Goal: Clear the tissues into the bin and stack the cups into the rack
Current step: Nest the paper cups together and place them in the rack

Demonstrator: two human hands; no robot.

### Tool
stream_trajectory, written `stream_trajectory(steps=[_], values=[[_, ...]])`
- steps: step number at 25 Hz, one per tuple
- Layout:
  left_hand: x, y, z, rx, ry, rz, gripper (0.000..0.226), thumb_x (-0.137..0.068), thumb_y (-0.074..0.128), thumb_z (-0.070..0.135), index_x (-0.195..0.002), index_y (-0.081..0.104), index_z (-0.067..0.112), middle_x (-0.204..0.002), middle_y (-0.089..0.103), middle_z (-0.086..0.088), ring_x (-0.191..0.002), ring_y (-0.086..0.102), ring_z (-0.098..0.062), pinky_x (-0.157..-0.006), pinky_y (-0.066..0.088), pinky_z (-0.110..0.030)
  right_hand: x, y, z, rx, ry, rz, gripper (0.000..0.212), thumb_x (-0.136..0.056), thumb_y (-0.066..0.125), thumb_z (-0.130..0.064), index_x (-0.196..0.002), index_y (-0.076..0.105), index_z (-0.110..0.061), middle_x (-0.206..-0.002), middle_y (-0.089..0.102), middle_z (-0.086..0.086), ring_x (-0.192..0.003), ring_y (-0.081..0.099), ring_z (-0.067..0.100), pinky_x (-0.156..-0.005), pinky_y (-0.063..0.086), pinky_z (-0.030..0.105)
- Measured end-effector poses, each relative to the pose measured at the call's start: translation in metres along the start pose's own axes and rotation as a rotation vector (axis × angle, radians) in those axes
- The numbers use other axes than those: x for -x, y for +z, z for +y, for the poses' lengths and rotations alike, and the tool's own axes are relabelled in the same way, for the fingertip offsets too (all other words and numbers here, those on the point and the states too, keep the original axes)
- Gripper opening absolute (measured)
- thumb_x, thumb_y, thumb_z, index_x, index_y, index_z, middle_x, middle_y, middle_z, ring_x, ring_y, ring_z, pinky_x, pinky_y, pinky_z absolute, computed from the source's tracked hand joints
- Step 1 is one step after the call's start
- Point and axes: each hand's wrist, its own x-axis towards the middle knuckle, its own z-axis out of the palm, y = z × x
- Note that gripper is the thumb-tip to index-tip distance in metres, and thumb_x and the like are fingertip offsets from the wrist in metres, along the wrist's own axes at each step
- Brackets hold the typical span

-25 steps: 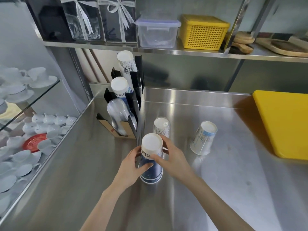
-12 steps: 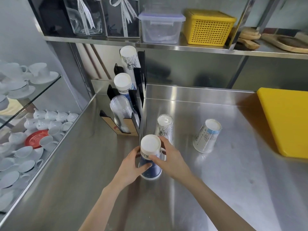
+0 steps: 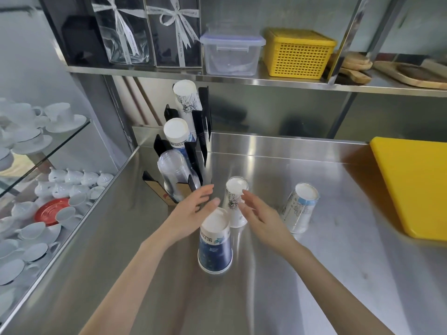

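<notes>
On the steel desk (image 3: pixel 314 274) a dark blue paper cup stack (image 3: pixel 214 245) stands upside down, nearest the camera, and both hands hover just above and beside its top with nothing in them. The left hand (image 3: pixel 191 211) is spread flat with fingers loose, its fingertips near the rim of the upturned base; the right hand (image 3: pixel 260 217) is likewise slack and unclasped, fingers reaching toward the white sketch-printed cup (image 3: pixel 235 201) that stands inverted just behind the blue one. Whether either hand brushes a cup cannot be told. Farther right, apart from these two, a third inverted cup with pale blue print (image 3: pixel 300 209) leans slightly on the desk. The black cup rack (image 3: pixel 196 146) sits at the back left corner of the desk, its slots already filled (clear plastic cups (image 3: pixel 173 172) in front, a blue-banded stack (image 3: pixel 176 134) behind them, a white printed stack (image 3: pixel 186 97) at the rear). A yellow board (image 3: pixel 416 187) lies at the right edge. The shelf (image 3: pixel 242 78) above carries a clear lidded box (image 3: pixel 231 54) and a yellow basket (image 3: pixel 298 54).
</notes>
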Motion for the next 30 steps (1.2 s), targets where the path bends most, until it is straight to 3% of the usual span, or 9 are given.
stream_trajectory(steps=[4, 7, 13, 16, 19, 22, 26, 30], values=[[-0.04, 0.003, 0.018, -0.052, -0.03, 0.004, 0.045, -0.093, 0.041, 0.034, -0.135, 0.033, 0.021, -0.14, 0.043, 0.002, -0.124, 0.042, -0.012, -0.1, 0.032, -0.025, -0.022, -0.02, -0.001, 0.068, 0.022, 0.055, 0.044, -0.093, 0.044, -0.03, -0.133, 0.037, -0.015, -0.137, 0.049, 0.005, -0.124, 0.047, 0.019, -0.095, 0.032, 0.019], [-0.066, 0.012, 0.007, -0.009, -0.154, -0.011, 0.044, -0.094, 0.037, 0.036, -0.135, 0.035, 0.02, -0.142, 0.041, -0.003, -0.129, 0.039, -0.018, -0.111, 0.031, -0.035, -0.042, -0.023, 0.008, 0.063, 0.124, 0.07, 0.048, -0.092, 0.044, -0.032, -0.136, 0.033, -0.015, -0.143, 0.043, 0.006, -0.128, 0.044, 0.022, -0.104, 0.031, 0.027], [-0.1, 0.021, -0.018, 0.281, -0.447, -0.038, 0.048, -0.093, 0.035, 0.041, -0.136, 0.032, 0.021, -0.147, 0.034, -0.002, -0.131, 0.038, -0.023, -0.098, 0.043, -0.039, -0.076, -0.014, 0.03, -0.06, 0.353, 0.001, 0.049, -0.094, 0.038, -0.028, -0.138, 0.029, -0.009, -0.147, 0.036, 0.011, -0.134, 0.036, 0.023, -0.108, 0.025, 0.029], [-0.11, 0.024, -0.024, 0.31, -0.495, -0.076, 0.046, -0.093, 0.036, 0.042, -0.133, 0.038, 0.019, -0.136, 0.047, -0.004, -0.121, 0.047, -0.024, -0.101, 0.044, -0.045, -0.082, -0.009, 0.034, -0.102, 0.367, -0.005, 0.042, -0.095, 0.037, -0.024, -0.134, 0.037, -0.007, -0.143, 0.042, 0.011, -0.13, 0.04, 0.022, -0.106, 0.028, 0.028], [-0.112, 0.025, -0.019, 0.311, -0.46, -0.064, 0.04, -0.094, 0.035, 0.038, -0.128, 0.044, 0.019, -0.12, 0.054, -0.003, -0.115, 0.052, -0.023, -0.098, 0.046, -0.043, -0.081, -0.011, 0.028, -0.148, 0.327, 0.007, 0.033, -0.095, 0.037, -0.019, -0.124, 0.049, -0.008, -0.13, 0.055, 0.011, -0.108, 0.051, 0.015, -0.093, 0.035, 0.024], [-0.108, 0.021, -0.007, 0.242, -0.388, -0.087, 0.038, -0.094, 0.034, 0.038, -0.128, 0.044, 0.024, -0.123, 0.052, -0.001, -0.118, 0.049, -0.02, -0.092, 0.047, -0.036, -0.078, -0.016, 0.022, -0.175, 0.284, 0.065, 0.032, -0.095, 0.039, -0.022, -0.122, 0.052, -0.013, -0.121, 0.06, 0.008, -0.103, 0.051, 0.013, -0.081, 0.033, 0.016], [-0.096, 0.013, 0.018, 0.213, -0.242, -0.145, 0.028, -0.091, 0.042, 0.042, -0.118, 0.045, 0.039, -0.124, 0.053, 0.007, -0.115, 0.049, -0.012, -0.093, 0.043, -0.032, -0.073, -0.029, 0.009, -0.171, 0.213, 0.163, 0.032, -0.093, 0.041, -0.029, -0.121, 0.054, -0.021, -0.118, 0.062, 0.0, -0.109, 0.054, 0.015, -0.093, 0.038, 0.025], [-0.081, 0.007, 0.043, 0.004, -0.017, -0.153, 0.054, -0.086, 0.057, 0.03, -0.133, 0.033, 0.034, -0.129, 0.048, 0.004, -0.118, 0.046, -0.011, -0.1, 0.038, -0.03, -0.061, -0.05, -0.008, -0.168, 0.095, 0.247, 0.031, -0.092, 0.04, -0.033, -0.119, 0.055, -0.026, -0.109, 0.063, -0.006, -0.109, 0.055, 0.014, -0.089, 0.038, 0.025]])
